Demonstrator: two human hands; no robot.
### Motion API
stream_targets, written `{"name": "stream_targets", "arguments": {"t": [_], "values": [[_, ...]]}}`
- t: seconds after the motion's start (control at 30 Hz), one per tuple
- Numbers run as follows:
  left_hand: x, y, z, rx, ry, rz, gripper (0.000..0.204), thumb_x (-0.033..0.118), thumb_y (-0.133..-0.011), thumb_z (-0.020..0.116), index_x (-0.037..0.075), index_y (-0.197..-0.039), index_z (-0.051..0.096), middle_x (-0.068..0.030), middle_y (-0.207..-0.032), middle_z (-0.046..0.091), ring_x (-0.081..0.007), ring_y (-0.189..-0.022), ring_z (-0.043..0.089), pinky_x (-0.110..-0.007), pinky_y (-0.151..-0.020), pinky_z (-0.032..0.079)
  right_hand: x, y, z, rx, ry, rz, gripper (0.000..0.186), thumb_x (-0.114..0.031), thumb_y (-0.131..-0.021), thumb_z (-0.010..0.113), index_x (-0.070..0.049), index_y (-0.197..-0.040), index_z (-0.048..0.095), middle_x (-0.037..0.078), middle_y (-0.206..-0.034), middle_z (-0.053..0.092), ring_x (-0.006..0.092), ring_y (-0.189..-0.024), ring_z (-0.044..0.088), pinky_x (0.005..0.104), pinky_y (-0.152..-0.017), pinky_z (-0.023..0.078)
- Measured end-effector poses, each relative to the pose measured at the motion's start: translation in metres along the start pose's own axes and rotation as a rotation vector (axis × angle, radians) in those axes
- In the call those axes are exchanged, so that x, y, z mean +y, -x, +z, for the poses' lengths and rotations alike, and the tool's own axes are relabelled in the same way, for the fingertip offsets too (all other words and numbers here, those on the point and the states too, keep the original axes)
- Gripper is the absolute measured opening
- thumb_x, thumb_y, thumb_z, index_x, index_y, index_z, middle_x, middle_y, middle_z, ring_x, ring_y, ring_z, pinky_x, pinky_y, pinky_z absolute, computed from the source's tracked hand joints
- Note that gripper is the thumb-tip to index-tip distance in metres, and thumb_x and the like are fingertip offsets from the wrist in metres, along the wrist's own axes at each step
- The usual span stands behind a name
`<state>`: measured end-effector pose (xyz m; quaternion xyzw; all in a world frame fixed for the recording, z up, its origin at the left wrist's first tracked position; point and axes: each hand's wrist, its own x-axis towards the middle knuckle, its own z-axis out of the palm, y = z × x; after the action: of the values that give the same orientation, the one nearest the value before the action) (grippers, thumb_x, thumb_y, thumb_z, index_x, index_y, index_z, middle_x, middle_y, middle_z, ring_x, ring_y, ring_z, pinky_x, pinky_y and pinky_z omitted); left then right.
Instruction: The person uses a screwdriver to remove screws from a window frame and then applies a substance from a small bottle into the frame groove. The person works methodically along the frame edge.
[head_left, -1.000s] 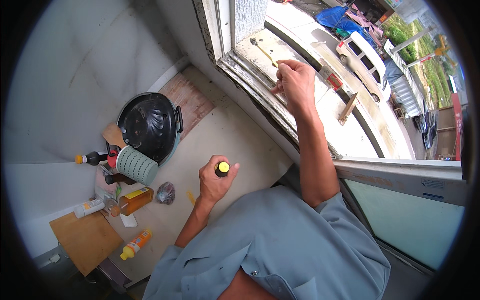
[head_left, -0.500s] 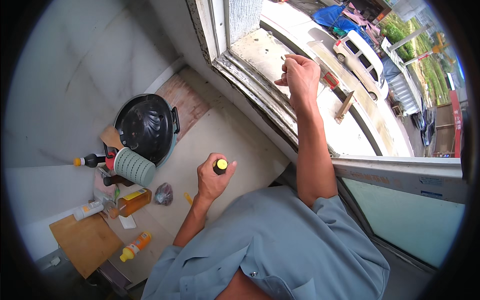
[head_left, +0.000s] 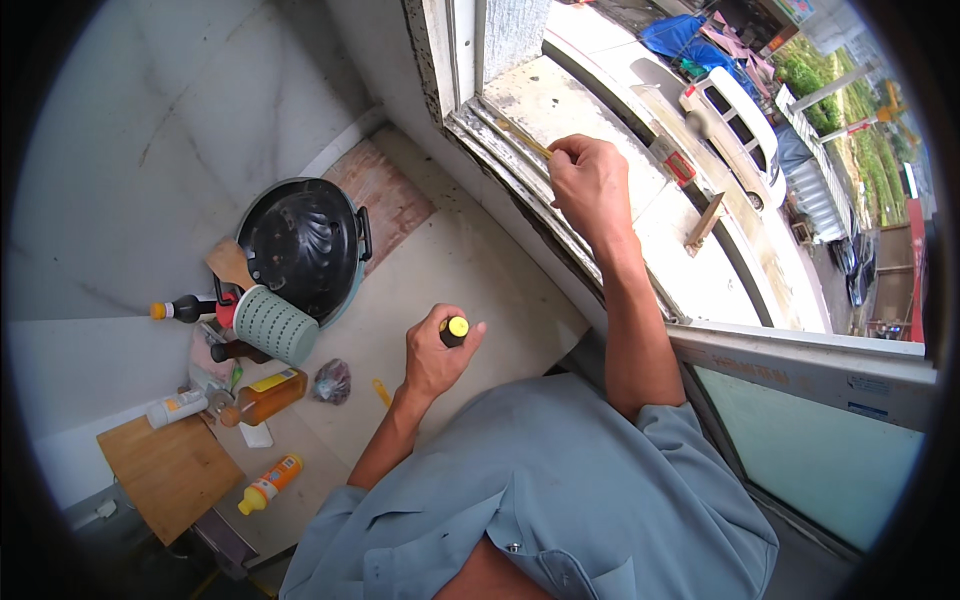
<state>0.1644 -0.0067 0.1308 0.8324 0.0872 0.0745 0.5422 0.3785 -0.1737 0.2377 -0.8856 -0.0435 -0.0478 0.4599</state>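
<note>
From the head view, we pinch a thin yellow tool [head_left: 540, 150] by its near end in our right hand [head_left: 590, 187], the fingers drawn narrow around it. The tool lies over the window track [head_left: 484, 138]; whether its far end touches, we cannot tell. Our left hand [head_left: 433, 358] is wrapped around what looks like a dark bottle [head_left: 455, 330], its yellow top facing up, over the counter [head_left: 480, 255].

We judge the work at the track to be under way. Dark grime shows along the track and dark specks lie on the outer ledge [head_left: 540, 90]; how much is already dealt with, we cannot tell. Well apart, to our left, we see a black lid [head_left: 303, 238], a green basket [head_left: 275, 325] and an orange bottle [head_left: 270, 485].
</note>
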Motion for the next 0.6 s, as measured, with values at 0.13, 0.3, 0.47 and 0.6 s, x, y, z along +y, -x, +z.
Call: {"name": "stream_targets", "arguments": {"t": [0.13, 0.3, 0.47, 0.6], "values": [[-0.005, -0.005, 0.001, 0.007, 0.011, -0.009, 0.029, 0.02, -0.084, 0.084, 0.004, -0.093, 0.062, -0.0108, -0.072, 0.063, -0.0244, -0.062, 0.061, -0.036, -0.062, 0.052, -0.013, -0.013, 0.019, 0.008, 0.048, -0.059, 0.025, -0.005, -0.086, 0.054, 0.009, -0.087, 0.075, 0.033, -0.08, 0.069, 0.0439, -0.076, 0.072, 0.0461, -0.078, 0.058], [-0.003, -0.006, 0.004, 0.017, 0.003, 0.012, 0.028, 0.019, -0.085, 0.084, 0.004, -0.092, 0.062, -0.0064, -0.069, 0.061, -0.0166, -0.061, 0.057, -0.032, -0.061, 0.05, -0.002, -0.031, 0.053, 0.035, -0.117, -0.03, 0.026, -0.005, -0.086, 0.052, 0.009, -0.086, 0.075, 0.034, -0.083, 0.068, 0.0468, -0.079, 0.072, 0.0471, -0.082, 0.057], [-0.003, 0.001, 0.005, 0.03, -0.012, 0.001, 0.028, 0.02, -0.085, 0.084, 0.004, -0.092, 0.062, -0.0044, -0.067, 0.059, -0.0136, -0.061, 0.055, -0.031, -0.061, 0.05, -0.001, -0.022, 0.048, -0.163, -0.431, 0.274, 0.028, -0.005, -0.09, 0.052, 0.014, -0.101, 0.071, 0.007, -0.069, 0.061, 0.0135, -0.05, 0.057, 0.0319, -0.049, 0.058], [-0.007, 0.002, 0.007, 0.027, -0.01, -0.013, 0.028, 0.02, -0.085, 0.084, 0.004, -0.092, 0.062, -0.0045, -0.067, 0.059, -0.0139, -0.061, 0.056, -0.031, -0.061, 0.05, -0.002, -0.024, 0.046, -0.118, -0.546, 0.27, 0.027, -0.002, -0.088, 0.053, 0.013, -0.1, 0.07, 0.006, -0.068, 0.059, 0.0131, -0.05, 0.057, 0.0323, -0.049, 0.059]]}}
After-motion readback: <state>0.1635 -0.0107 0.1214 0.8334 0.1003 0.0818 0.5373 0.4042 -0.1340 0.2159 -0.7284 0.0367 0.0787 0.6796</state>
